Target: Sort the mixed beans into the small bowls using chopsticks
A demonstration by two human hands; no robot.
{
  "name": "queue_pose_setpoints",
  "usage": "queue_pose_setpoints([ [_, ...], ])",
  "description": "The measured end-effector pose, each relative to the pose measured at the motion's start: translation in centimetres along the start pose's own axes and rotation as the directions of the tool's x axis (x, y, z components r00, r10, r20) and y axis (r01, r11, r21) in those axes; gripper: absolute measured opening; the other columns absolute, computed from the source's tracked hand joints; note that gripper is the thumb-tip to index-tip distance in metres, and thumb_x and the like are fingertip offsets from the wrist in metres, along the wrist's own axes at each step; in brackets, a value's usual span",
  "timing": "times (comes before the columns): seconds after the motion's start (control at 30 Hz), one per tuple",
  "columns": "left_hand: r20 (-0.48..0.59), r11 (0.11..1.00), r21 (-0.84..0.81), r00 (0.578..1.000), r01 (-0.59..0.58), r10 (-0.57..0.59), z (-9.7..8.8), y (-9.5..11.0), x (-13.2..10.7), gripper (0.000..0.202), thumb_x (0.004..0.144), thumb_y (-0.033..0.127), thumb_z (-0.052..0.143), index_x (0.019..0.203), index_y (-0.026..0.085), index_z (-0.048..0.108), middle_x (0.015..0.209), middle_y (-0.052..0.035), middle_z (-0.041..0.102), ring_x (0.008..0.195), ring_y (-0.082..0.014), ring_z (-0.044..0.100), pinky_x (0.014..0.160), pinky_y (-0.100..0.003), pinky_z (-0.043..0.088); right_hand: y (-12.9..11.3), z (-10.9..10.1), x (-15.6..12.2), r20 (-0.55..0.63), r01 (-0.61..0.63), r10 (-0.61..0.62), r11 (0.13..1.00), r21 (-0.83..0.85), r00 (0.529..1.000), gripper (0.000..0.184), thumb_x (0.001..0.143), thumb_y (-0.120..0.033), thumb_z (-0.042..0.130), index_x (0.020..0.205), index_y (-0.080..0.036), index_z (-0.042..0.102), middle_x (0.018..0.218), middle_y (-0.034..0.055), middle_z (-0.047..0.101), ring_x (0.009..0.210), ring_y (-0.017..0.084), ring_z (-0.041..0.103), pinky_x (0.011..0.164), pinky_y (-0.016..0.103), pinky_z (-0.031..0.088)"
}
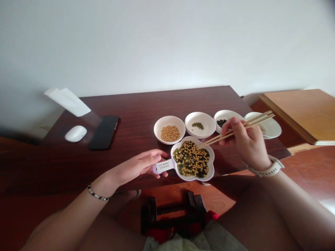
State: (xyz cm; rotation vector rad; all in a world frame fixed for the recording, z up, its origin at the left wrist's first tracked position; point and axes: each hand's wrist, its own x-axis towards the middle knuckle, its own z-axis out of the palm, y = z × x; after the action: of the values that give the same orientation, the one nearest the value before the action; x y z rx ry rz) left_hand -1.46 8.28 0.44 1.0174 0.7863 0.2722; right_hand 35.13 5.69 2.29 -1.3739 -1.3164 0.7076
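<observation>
Pinching chopsticks (252,122) in the right hand (247,144), with the tips among the mixed beans (192,160) in a white dish (211,153) near the front edge of a dark table (138,108). Impossible to tell whether gripping a bean at that end. Touching the dish's handle (164,166) with the left hand (148,162), spread loosely, with fingers on either side; impossible to tell how firmly closed on it, if at all.

Already separate by colour, in a row just beyond the dish: a fair heap of yellow beans (170,134) in the left bowl (157,130), a small patch of green beans (198,125) in the second bowl (200,118), some black beans (221,123) in the third bowl (229,113), partly hidden behind the right hand. Too obscured to read for certain: the inside of the far-right bowl (274,130).

Still mixed in the dish, in yellow, green and dark: by far the larger share. Judged by those amounts, begun in three colours but well short of complete. Well apart at the left, near each other: a phone (104,132) and a mouse (75,134).
</observation>
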Motion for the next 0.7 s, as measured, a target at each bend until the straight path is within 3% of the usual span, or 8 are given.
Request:
queue_pose_setpoints([
  [0.2,-0.009,1.0,-0.007,1.0,0.023,-0.023,-0.1,0.3,0.6,0.036,0.111,0.042,0.066,0.139,0.018,0.07,0.131,-0.0151,0.079,0.108,-0.0301,0.081,0.083,-0.034,0.061,-0.5,-0.6,-0.7,-0.064,0.106,-0.111,0.991,-0.087,0.992,0.051,0.111,-0.062,0.057,0.078,-0.027,0.074,0.058,0.0046,0.066,0.046,0.021,0.063,0.042,0.036,0.045],
  [0.47,-0.039,1.0,-0.011,0.999,0.021,-0.021,0.0,0.3,0.7,0.041,0.105,0.05,0.075,0.135,0.022,0.075,0.125,-0.0132,0.082,0.108,-0.0319,0.08,0.083,-0.036,0.061,-0.9,0.2,-1.2,0.044,0.194,-0.189,0.953,-0.232,0.981,0.058,0.115,-0.06,0.049,0.072,-0.028,0.07,0.058,0.0036,0.066,0.053,0.02,0.063,0.058,0.039,0.049],
  [0.7,-0.074,1.0,-0.023,0.997,-0.01,0.009,0.0,-0.1,0.1,0.041,0.103,0.049,0.078,0.134,0.022,0.078,0.12,-0.0116,0.083,0.102,-0.0301,0.08,0.087,-0.038,0.063,-0.4,0.6,-1.7,0.015,0.173,-0.173,0.973,-0.153,0.985,0.056,0.114,-0.062,0.05,0.073,-0.029,0.069,0.06,0.0051,0.066,0.053,0.022,0.062,0.052,0.04,0.047],
])
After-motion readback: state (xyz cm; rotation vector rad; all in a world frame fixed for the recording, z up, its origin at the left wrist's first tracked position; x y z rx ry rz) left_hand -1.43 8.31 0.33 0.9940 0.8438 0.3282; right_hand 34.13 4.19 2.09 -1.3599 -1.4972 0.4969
